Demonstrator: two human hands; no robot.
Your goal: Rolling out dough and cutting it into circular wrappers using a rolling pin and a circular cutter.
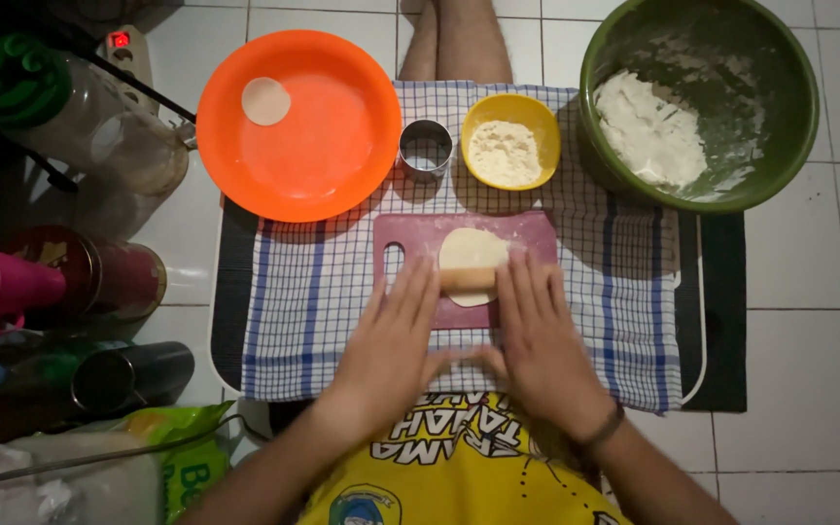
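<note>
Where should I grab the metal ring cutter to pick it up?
Pinch the metal ring cutter by its upright rim from above, fingers on opposite walls. It stands open-end up between the orange plate and yellow bowl, leaving little side room.

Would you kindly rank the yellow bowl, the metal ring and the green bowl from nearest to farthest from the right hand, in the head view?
From the right hand:
1. Yellow bowl, straight beyond it.
2. Metal ring, beyond and to the left.
3. Green bowl, at the far right corner.
</note>
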